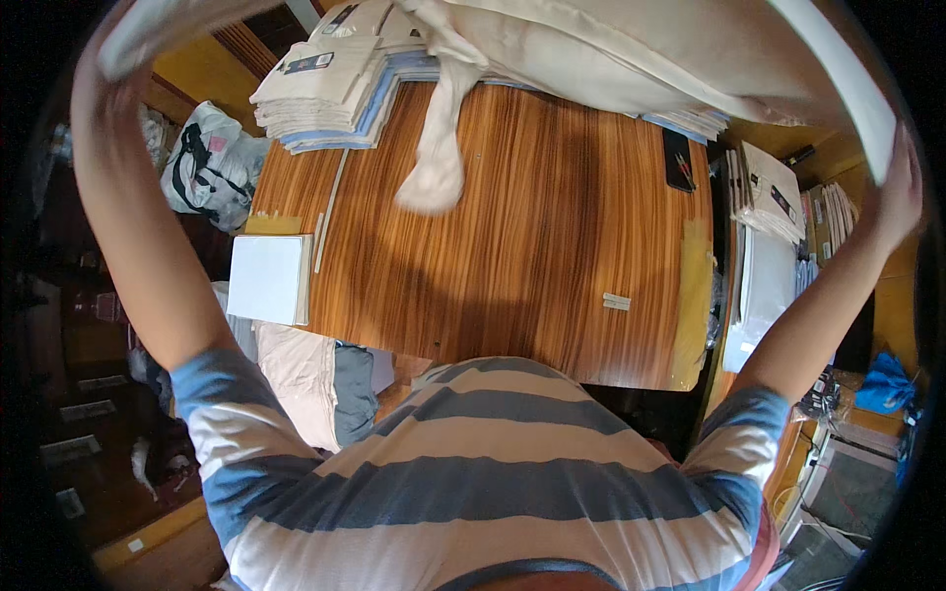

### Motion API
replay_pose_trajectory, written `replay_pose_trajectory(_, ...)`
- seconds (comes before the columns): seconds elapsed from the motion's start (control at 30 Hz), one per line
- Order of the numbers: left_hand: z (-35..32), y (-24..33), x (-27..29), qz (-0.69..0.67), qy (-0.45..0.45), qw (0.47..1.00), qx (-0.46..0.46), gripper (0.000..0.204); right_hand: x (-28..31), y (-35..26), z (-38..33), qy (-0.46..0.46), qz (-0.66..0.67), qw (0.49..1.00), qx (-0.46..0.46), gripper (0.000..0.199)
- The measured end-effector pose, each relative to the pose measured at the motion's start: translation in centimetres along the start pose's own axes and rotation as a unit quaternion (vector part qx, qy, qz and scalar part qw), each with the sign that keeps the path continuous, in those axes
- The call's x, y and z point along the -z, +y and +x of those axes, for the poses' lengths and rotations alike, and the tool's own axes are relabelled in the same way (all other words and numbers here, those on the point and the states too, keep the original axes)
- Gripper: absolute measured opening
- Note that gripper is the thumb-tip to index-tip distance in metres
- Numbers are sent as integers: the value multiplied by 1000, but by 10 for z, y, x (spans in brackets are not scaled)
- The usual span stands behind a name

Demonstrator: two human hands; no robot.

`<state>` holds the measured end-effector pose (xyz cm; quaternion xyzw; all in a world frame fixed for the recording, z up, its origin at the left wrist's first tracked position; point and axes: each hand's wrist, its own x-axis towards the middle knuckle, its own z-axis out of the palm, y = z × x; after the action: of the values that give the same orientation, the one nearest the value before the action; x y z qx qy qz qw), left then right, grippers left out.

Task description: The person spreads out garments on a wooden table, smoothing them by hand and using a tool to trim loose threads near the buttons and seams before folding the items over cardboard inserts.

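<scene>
Wood-grained table (552, 246) fills the middle of the frame, its striped top bare at the centre; above it, across the upper edge, a cream cloth (631, 49) is held spread and raised, long axis running left to right, with one loose end dangling down toward the upper centre; the step in hand looks like shaking or opening the cloth out, and a next move would call for both arms lowering together so it lies flat along the table; stacked folded cloths (325, 94) sit at the upper left; a white board (268, 279) rests on the table's left edge; the right hand (892, 202), at the right rim, is closed on the cloth's pale edge; the left hand (123, 54), at the upper left rim, is blurred, so its grip cannot be told.
</scene>
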<state>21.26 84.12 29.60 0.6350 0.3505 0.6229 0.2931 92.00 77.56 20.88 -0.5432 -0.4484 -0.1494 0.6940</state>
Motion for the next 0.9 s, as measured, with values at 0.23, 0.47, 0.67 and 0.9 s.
replay_pose_trajectory(0.23,-264,-99,63,270,59,944,180,53,124,8,-208,-98,-86,966,-224,31)
replay_pose_trajectory(0.47,-496,-182,13,131,24,862,489,54,203,61,-455,-305,-41,832,-461,37)
replay_pose_trajectory(0.67,-531,-173,-3,529,-106,814,216,47,276,37,-504,-284,-181,746,-575,62)
replay_pose_trajectory(0.9,-442,-275,-79,369,-413,833,7,59,133,23,-478,-519,-326,789,-29,63)
